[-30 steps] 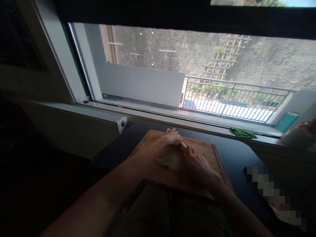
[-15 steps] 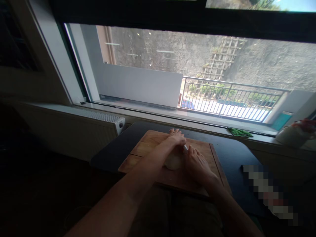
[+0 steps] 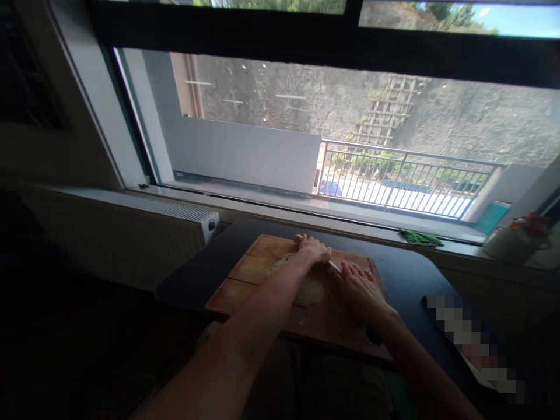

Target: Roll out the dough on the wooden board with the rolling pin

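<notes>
A flat round of pale dough [image 3: 310, 293] lies on a wooden board [image 3: 245, 271], partly hidden behind my left forearm. My left hand [image 3: 314, 249] is over the far part of the board, its fingers curled on a thin, light rolling pin [image 3: 335, 267]. A rounded end of the pin shows past the fingertips. My right hand [image 3: 359, 284] is on the pin's other end, to the right of the dough, with fingers laid over it. Both palms face down, and their undersides are hidden.
The board rests on a dark table [image 3: 192, 277] by a window. A radiator [image 3: 175, 219] stands left of it. On the sill are a green cloth [image 3: 420, 238] and a white pot [image 3: 511, 242]. A blurred-out flat item [image 3: 470, 344] lies at the table's right edge.
My view has tilted up slightly. Both hands have shifted a little right relative to the board, with more of the pin showing between them, and more dough is visible left of my forearm.
</notes>
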`<state>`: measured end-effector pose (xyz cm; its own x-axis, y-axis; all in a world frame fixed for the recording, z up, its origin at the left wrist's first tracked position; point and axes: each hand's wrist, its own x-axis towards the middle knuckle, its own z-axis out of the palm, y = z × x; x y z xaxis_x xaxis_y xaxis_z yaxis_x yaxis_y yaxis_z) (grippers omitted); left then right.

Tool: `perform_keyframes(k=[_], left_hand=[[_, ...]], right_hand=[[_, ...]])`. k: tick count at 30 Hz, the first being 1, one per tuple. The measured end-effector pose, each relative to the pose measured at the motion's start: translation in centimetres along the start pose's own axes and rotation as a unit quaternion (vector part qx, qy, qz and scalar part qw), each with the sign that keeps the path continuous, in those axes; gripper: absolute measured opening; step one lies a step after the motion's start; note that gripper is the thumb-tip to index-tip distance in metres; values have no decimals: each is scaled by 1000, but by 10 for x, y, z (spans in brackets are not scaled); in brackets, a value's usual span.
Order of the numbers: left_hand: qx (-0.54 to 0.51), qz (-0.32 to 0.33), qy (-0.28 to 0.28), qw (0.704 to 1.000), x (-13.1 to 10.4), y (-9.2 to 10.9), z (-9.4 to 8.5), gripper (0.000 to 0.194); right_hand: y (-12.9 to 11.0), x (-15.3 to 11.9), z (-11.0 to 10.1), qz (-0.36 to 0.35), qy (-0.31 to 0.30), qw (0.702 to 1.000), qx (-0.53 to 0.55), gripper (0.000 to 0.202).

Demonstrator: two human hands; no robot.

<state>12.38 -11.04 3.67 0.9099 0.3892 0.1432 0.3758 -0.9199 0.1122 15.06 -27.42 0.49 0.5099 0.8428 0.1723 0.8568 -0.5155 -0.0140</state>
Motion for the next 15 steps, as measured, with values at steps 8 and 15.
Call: perform_keyframes(k=[8, 15], left_hand=[[19, 50, 77, 996, -71, -39, 4, 46], [35, -28, 9, 999, -58, -61, -9, 42]], right_hand=[[-8, -17, 1, -101, 17, 995, -11, 50], [1, 73, -5, -37, -22, 999, 17, 47]])
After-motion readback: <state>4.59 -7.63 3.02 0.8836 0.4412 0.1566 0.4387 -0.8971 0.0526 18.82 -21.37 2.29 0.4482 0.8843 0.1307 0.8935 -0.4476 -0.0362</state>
